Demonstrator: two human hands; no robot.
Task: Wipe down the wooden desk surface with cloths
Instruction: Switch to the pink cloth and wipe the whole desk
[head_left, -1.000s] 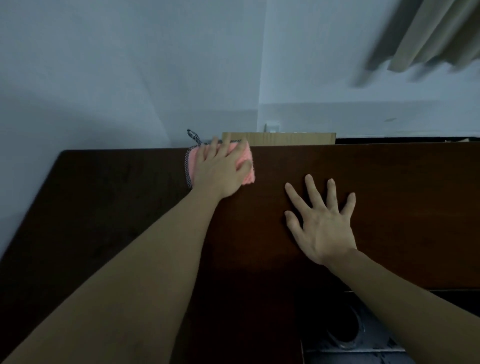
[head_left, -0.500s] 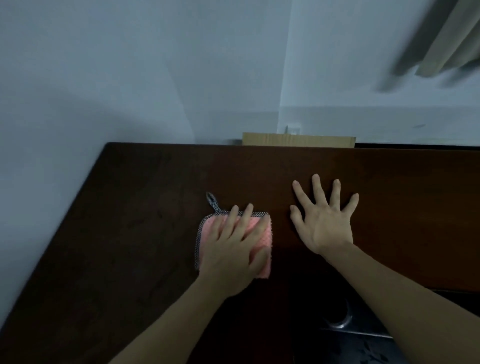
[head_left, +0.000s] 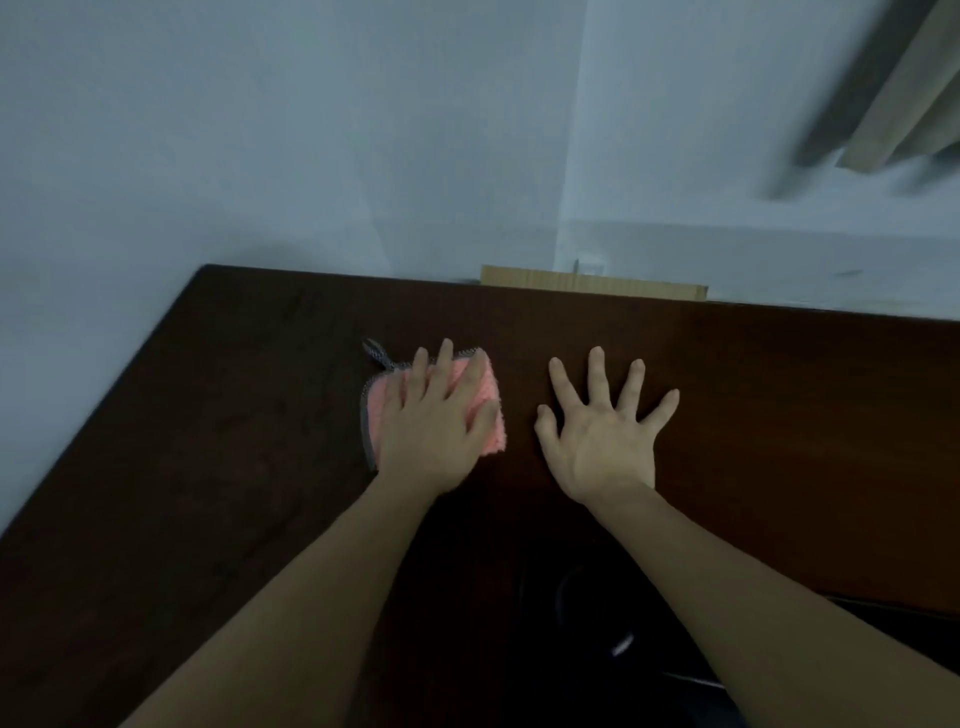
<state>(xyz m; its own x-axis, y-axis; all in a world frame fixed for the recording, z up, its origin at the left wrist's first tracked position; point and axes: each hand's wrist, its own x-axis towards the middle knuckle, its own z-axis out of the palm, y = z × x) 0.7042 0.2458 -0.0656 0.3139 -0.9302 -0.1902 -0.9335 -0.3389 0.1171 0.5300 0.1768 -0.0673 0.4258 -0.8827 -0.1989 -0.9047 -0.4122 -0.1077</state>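
we reach both bare forearms forward. our left hand (head_left: 434, 422) lies flat, palm down, fingers straight and close; our right hand (head_left: 605, 434) lies flat, fingers spread wide.
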